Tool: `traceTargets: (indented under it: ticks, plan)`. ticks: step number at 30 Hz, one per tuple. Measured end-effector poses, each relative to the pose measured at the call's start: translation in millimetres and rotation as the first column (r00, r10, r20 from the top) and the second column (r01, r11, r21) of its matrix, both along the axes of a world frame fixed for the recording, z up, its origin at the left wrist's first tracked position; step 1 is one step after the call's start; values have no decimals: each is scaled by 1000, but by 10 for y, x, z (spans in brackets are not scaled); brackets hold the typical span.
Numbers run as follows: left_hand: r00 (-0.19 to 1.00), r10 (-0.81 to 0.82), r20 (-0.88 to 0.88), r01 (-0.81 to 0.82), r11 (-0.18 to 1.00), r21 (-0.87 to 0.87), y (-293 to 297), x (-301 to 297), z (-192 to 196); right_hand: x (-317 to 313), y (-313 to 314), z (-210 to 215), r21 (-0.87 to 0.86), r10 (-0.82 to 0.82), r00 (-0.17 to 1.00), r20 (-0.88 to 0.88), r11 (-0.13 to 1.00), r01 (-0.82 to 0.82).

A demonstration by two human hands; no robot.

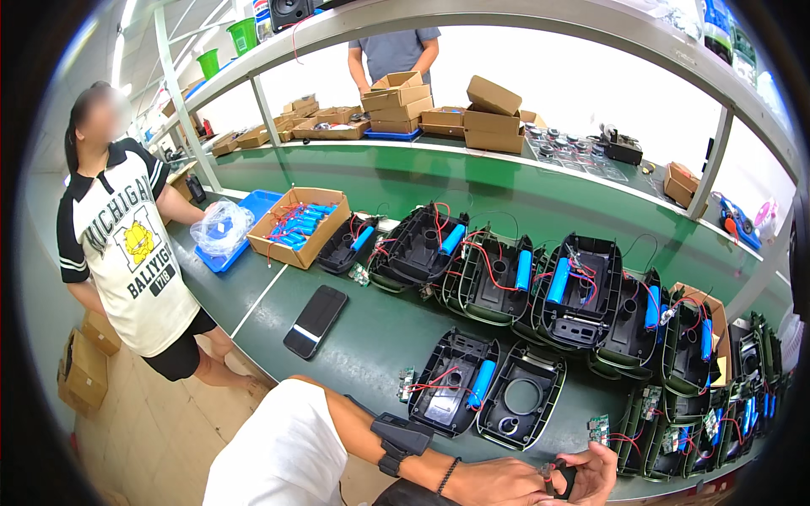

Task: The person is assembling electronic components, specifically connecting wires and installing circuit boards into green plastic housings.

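Note:
At the bottom edge, my left hand (496,482) and my right hand (597,474) meet over a small black part (568,479), whose kind I cannot make out. The right fingers are curled round it; the left fingers are closed against its near side, partly hidden. Just beyond them lie two black plastic housing halves: an open shell with a blue cylindrical battery (482,384) and red wires, and a shell with a round opening (522,398). A green circuit board (599,429) with red wires sits close to my right fingertips.
Stacked black housings (498,287) with batteries line the bench's far side and right end. A phone (316,322) lies left of them. Behind it stand a cardboard box of batteries (332,239) and a blue tray (260,201). A person (126,236) stands at left, another (395,55) behind boxes.

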State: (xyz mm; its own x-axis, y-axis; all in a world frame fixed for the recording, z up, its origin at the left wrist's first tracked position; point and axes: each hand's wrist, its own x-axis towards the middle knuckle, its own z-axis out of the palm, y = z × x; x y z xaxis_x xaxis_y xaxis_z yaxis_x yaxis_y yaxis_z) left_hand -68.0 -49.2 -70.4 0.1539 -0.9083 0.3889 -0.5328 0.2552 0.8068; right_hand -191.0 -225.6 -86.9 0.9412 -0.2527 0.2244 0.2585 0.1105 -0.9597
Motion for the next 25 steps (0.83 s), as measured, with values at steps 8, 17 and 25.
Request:
traceTargets:
  ticks: [8, 17, 25]
  plan:
    - [999, 0, -47, 1, 1000, 10, 21, -44, 0, 105, -2, 84, -89, 75, 995, 59, 994, -69]
    - [993, -35, 112, 53, 986, -161, -18, -28, -191, 100, -13, 133, -114, 114, 993, -1, 987, -113]
    - [997, -76, 1, 75, 992, 104, 14, -34, -131, 83, 13, 134, -31, 142, 990, 1, 989, -142]
